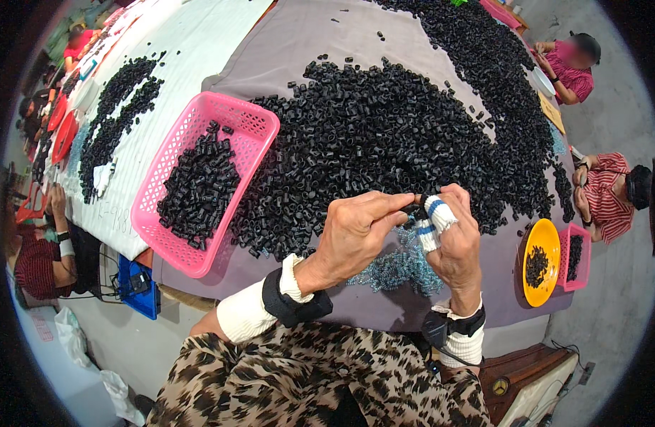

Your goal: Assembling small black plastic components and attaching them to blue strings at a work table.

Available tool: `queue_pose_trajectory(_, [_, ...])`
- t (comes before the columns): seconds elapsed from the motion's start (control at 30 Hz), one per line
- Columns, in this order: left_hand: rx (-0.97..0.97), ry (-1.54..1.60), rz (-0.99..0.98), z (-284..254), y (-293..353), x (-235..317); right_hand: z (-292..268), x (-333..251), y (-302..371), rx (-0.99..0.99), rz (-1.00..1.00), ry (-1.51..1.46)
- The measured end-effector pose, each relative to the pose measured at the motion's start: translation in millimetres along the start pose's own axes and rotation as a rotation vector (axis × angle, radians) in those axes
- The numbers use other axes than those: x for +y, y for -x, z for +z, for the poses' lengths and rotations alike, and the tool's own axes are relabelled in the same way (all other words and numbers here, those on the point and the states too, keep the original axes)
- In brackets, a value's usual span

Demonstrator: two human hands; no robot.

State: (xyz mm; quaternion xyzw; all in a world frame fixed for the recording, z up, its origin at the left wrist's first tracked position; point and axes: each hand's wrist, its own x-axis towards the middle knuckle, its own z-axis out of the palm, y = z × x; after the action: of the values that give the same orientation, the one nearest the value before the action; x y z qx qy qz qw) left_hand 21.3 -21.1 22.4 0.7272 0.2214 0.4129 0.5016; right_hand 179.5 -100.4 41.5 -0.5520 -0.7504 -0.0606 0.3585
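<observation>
My left hand [356,231] and my right hand [456,245] meet over the near edge of a large heap of small black cylindrical caps [370,135]. Between their fingertips is a small dark part [418,200], mostly hidden by the fingers. The left thumb and index finger pinch together at it. Curled fingers of the right hand close around its other side, two of them in white sleeves with blue stripes [439,212]. Below the hands lies a pile of clear bluish coil-like pieces [391,274]. Left of them a pink basket [174,252] holds many black caps.
A yellow plate [542,231] and a smaller pink basket [575,281], both with black pieces, sit at the right edge. Several people work around the table, two at the right [609,185] [569,71]. A blue crate [149,302] is below the table at the left.
</observation>
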Motion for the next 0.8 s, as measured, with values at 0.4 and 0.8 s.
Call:
queue_pose_trajectory(0.4, [0.02, -0.025, 0.012, -0.6, 5.2, -6.1, 4.1, 1.4, -4.6, -0.029, -0.086, 0.005])
queue_pose_trajectory(0.8, [-0.063, 0.349, -0.288, -4.5, 3.6, 1.2, 6.8, -0.1, -3.4, 0.056, 0.011, -0.065])
